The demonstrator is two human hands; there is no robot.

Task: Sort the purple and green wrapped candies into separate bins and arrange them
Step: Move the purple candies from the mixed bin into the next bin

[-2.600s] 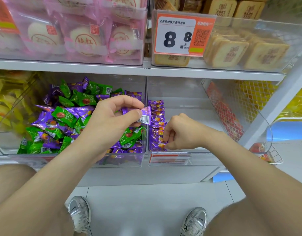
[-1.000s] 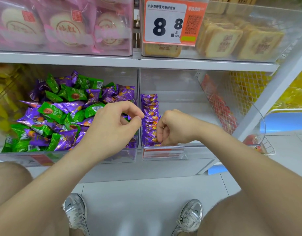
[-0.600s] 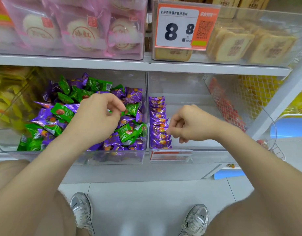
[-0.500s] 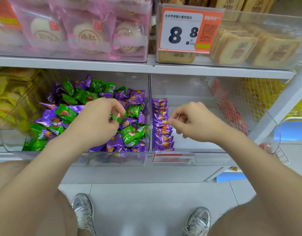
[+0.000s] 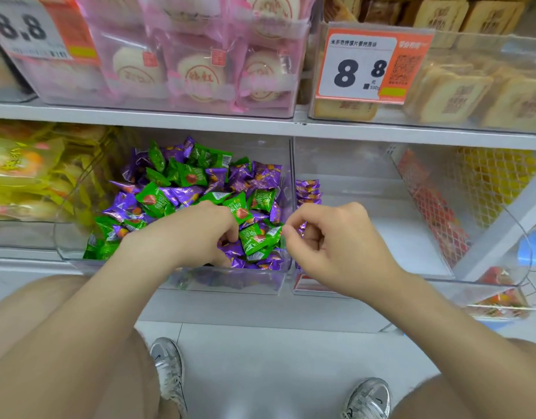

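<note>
While the left hand sinks its curled fingers into the mixed heap in the left bin, I cannot tell whether it grips a candy. The right hand hovers at the divider between the two bins, its fingers curled narrow and thumb meeting forefinger; anything inside is hidden. At least ten green candies lie among the loose purple candies. One purple row lines the right bin along its left wall, with four wrappers showing. Above hang two price tags.
</note>
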